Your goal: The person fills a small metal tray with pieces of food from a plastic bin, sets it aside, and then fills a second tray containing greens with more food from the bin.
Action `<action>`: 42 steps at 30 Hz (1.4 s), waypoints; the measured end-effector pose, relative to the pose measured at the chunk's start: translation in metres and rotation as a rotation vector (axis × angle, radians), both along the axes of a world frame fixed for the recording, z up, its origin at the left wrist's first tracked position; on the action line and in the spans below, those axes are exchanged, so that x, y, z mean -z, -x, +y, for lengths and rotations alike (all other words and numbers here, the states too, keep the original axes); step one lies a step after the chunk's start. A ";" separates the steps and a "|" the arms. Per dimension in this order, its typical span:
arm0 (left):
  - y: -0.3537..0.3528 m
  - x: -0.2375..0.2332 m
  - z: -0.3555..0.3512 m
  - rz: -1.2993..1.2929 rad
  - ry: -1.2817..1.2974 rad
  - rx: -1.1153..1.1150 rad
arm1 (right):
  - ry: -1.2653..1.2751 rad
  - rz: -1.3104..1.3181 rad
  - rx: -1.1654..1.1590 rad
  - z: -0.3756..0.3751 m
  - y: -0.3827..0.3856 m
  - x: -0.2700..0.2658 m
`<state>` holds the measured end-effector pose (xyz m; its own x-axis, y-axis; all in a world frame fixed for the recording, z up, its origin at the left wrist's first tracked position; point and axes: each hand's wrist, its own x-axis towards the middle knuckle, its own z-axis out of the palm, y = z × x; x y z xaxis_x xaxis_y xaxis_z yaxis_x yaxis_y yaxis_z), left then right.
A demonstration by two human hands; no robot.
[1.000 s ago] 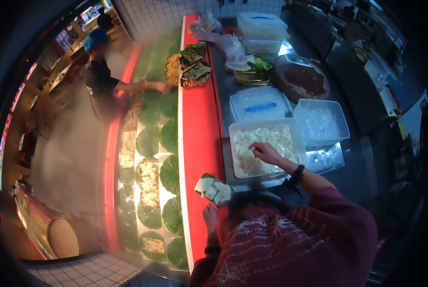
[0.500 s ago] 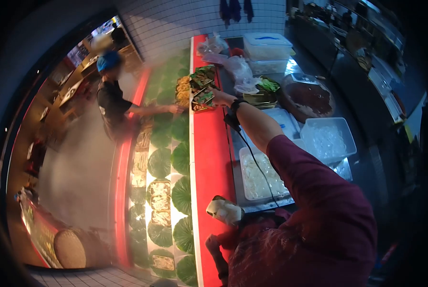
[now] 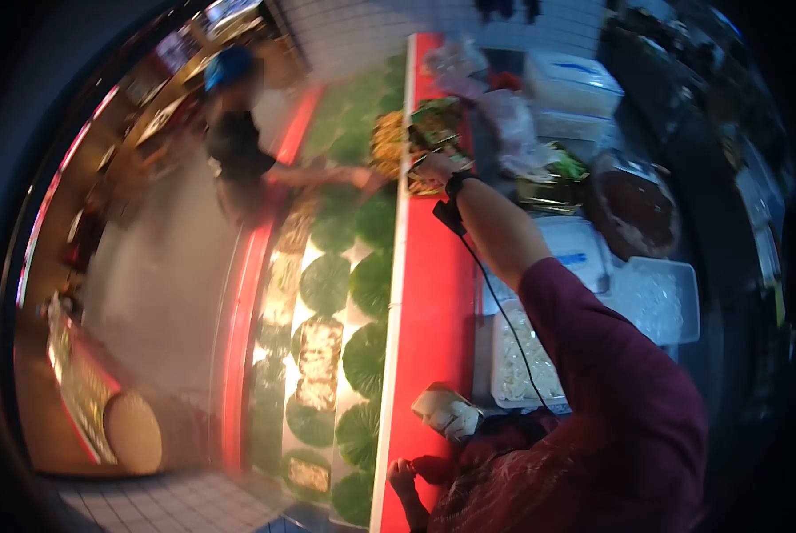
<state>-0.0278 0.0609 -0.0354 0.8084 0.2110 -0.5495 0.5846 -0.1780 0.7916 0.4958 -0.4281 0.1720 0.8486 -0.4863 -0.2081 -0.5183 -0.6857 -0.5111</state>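
My right hand (image 3: 440,167), with a black band at the wrist, reaches far along the red counter (image 3: 433,293). It is over a leaf-lined tray of mixed food (image 3: 424,185), its fingers blurred. Just beyond lies another tray of dark green food (image 3: 435,120), with yellowish food (image 3: 386,145) beside it at the counter's edge. My left hand (image 3: 403,477) is curled closed low on the counter; whether anything is inside cannot be seen. Near it stands an open container with white contents (image 3: 447,411).
A co-worker or customer in a blue cap (image 3: 229,69) stretches an arm toward the yellowish food. Plastic tubs (image 3: 656,298), a bin of white strips (image 3: 527,355), a brown-filled bowl (image 3: 638,204) and plastic bags (image 3: 509,129) crowd the right. A black cable (image 3: 500,311) hangs beside my arm.
The view has shifted, moving the counter rightward in the picture. My right hand has gone from the tray's side to over its food. The other person's arm still reaches forward.
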 end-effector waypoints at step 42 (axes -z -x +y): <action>-0.029 0.013 -0.022 -0.132 0.127 0.078 | -0.484 0.216 -0.769 0.066 0.509 -0.021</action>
